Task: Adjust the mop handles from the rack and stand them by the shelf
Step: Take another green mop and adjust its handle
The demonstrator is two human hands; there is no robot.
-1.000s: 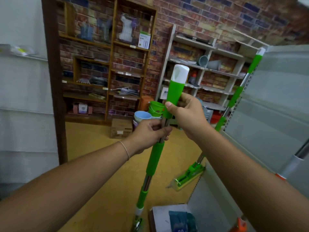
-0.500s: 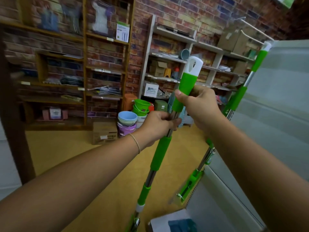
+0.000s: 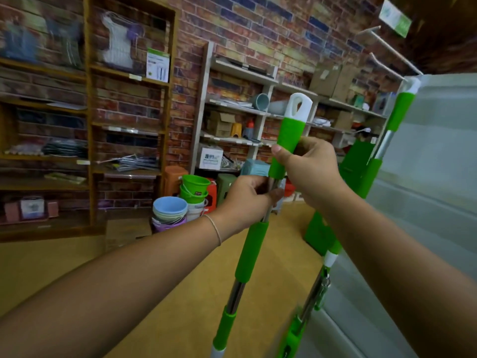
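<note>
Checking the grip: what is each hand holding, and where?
Both hold one mop handle: right hand on the upper green grip, left hand on the metal pole below.

Left of the left hand [image 3: 247,200], green buckets [image 3: 194,188] are stacked beside a pile of pastel bowls [image 3: 169,210] on the yellow floor [image 3: 180,280]. Farther left stands a brown bookcase [image 3: 89,120] against the brick wall [image 3: 245,29]. Above the hands, cardboard boxes [image 3: 333,80] sit on white shelves [image 3: 247,71].

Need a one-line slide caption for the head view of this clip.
Both hands grip a green mop handle: right hand on the upper grip, left hand on the metal shaft; a second mop leans against the grey shelf panel.
</note>
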